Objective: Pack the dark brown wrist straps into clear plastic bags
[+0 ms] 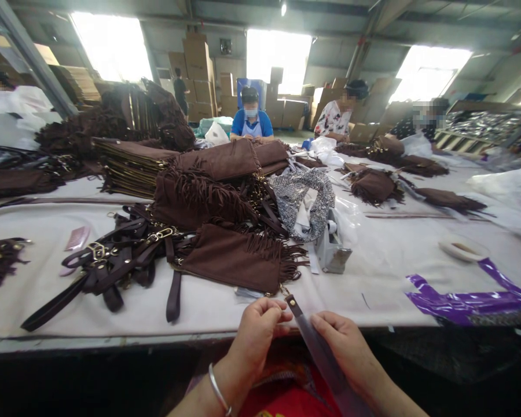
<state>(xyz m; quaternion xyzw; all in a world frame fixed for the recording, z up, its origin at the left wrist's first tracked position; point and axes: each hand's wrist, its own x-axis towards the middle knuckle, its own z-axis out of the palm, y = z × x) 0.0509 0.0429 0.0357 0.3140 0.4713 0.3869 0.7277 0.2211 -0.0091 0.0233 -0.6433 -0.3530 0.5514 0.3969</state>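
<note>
A dark brown strap point(296, 310) with a gold snap and metal ring at its top runs down toward my lap, its lower length looking wrapped in clear film. My right hand point(345, 344) grips this strap, thumb on top. Just left of the strap's top end, my left hand point(257, 330) is closed in a pinch; what its fingertips hold, if anything, is too small to make out. Beyond both hands lies a brown fringed bag point(234, 258), its right corner close to the strap's ring.
Loose dark straps point(113, 266) with gold clasps lie left, near a pink comb point(77, 237). Stacked brown bags point(134, 168) rise behind. A tape dispenser point(334, 252) stands beside grey speckled cloth point(304, 200). Purple plastic point(469, 298) and a tape roll point(462, 250) lie right. Several people sit across.
</note>
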